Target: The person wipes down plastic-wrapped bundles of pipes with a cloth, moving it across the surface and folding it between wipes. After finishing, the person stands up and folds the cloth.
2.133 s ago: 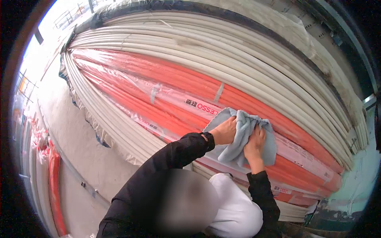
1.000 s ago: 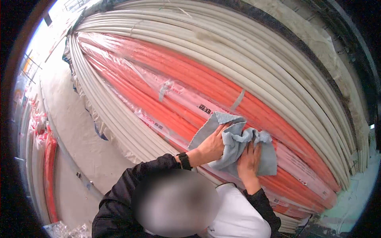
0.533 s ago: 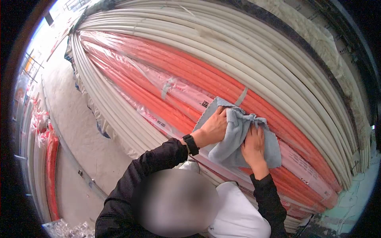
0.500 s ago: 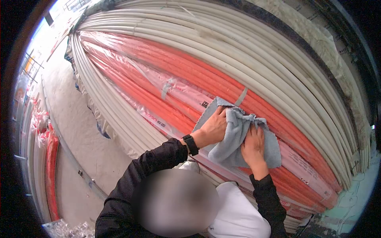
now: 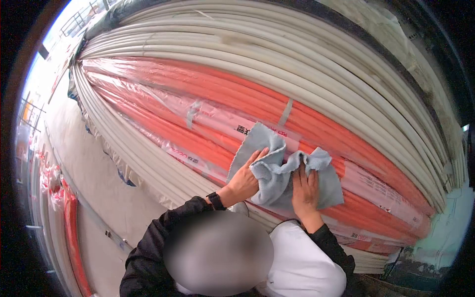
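A grey-blue cloth (image 5: 269, 190) lies bunched and creased over plastic-wrapped red pipes (image 5: 198, 143). My left hand (image 5: 243, 182), with a black watch (image 5: 215, 200) at the wrist, grips the cloth's left part; its fingers reach over the fabric and the thumb is hidden by a fold. On the right part, my right hand (image 5: 305, 190) has its fingers close together against the gathered fold, fingertips partly hidden. Between both hands the fabric rises in a ridge. Its upper left corner lies spread over the printed pink wrapping.
Long white pipes (image 5: 277, 59) run behind the red ones, with more white pipes (image 5: 123, 148) in front. A strip of tape (image 5: 285, 113) binds the red bundle. Another red pipe (image 5: 74, 242) lies at far left beside the concrete floor (image 5: 94, 173). My knee (image 5: 304, 257) is close to the pile.
My left hand has slid left and down on the cloth, uncovering more of its upper left part. The fold between the hands has opened wider. The whole view has shifted slightly.
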